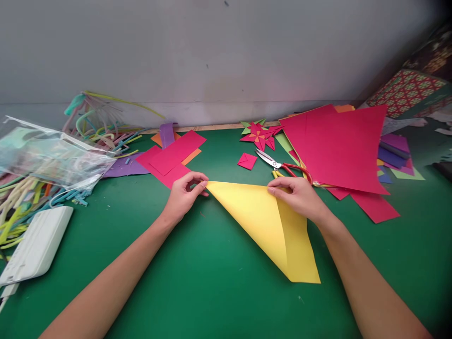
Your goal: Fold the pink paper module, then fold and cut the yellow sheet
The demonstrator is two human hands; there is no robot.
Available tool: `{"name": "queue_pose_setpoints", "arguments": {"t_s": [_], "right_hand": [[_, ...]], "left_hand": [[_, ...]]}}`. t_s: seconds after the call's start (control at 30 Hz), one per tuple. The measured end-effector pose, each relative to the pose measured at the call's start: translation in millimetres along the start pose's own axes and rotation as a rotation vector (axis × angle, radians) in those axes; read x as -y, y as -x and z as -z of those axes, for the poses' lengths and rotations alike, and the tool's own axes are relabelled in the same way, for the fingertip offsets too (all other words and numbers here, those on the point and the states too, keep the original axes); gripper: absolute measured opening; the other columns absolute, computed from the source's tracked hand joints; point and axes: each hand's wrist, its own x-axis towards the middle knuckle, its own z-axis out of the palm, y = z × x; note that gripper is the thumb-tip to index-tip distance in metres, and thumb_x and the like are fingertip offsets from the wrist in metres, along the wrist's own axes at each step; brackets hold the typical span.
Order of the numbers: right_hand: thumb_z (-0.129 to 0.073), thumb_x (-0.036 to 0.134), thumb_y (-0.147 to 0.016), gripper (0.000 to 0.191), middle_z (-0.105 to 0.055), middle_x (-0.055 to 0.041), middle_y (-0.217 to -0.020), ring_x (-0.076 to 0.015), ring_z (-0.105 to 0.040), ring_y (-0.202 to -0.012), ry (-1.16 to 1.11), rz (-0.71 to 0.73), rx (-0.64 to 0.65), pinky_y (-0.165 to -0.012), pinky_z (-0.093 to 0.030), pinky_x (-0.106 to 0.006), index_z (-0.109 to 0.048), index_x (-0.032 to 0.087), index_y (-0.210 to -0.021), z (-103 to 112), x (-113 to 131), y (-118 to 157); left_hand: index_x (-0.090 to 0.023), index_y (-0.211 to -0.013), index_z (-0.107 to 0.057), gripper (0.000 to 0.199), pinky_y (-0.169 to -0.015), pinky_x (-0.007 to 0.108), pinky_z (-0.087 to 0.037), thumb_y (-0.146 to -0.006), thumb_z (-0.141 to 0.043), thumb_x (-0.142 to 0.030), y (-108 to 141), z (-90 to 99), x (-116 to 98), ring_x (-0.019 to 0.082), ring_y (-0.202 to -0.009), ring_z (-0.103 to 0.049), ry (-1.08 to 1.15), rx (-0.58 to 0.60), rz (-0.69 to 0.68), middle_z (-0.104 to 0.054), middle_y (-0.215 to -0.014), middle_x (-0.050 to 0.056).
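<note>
A yellow sheet of paper (254, 216) is bent over on itself diagonally above the green table (197, 282). My left hand (185, 195) pinches its pointed left corner between thumb and fingers. On the upper edge, my right hand (296, 195) grips the sheet, thumb on the near side. A single layer of the paper hangs out at the lower right. Just beyond my right hand lie scissors (282, 165) with red and yellow handles, their blades apart. A small folded red paper square (247, 161) sits left of the blades.
Red paper sheets (339, 146) are piled at the right, more red pieces (176, 153) at the left. Folded paper stars (257, 135) lie near the wall. Pipe cleaners (21, 207), a plastic bag (52, 155) and a white power bank (37, 245) occupy the far left.
</note>
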Motion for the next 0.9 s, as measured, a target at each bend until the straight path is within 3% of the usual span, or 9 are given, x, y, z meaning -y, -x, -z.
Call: {"name": "queue_pose_setpoints", "arguments": {"t_s": [0.47, 0.9], "right_hand": [[-0.068, 0.043, -0.094, 0.023, -0.082, -0.0047, -0.097, -0.0271, -0.074, -0.090, -0.005, -0.016, -0.003, -0.079, -0.054, -0.035, -0.080, 0.023, -0.092, 0.3, -2.1, -0.2], [-0.067, 0.045, -0.094, 0.025, -0.082, -0.0054, -0.099, -0.0291, -0.074, -0.092, 0.006, -0.003, -0.008, -0.081, -0.055, -0.037, -0.080, 0.023, -0.092, -0.7, -6.9, -1.4]], "left_hand": [[-0.017, -0.100, -0.074, 0.026, -0.075, 0.031, -0.064, -0.087, -0.079, -0.040, 0.5, 0.7, 1.5, 0.017, -0.075, -0.073, -0.007, 0.013, -0.008, -0.072, -0.096, 0.004], [-0.018, -0.106, -0.068, 0.027, -0.076, 0.033, -0.067, -0.088, -0.076, -0.036, 2.9, -1.2, 2.8, 0.017, -0.082, -0.071, 0.030, 0.001, 0.001, -0.065, -0.096, 0.002]]}}
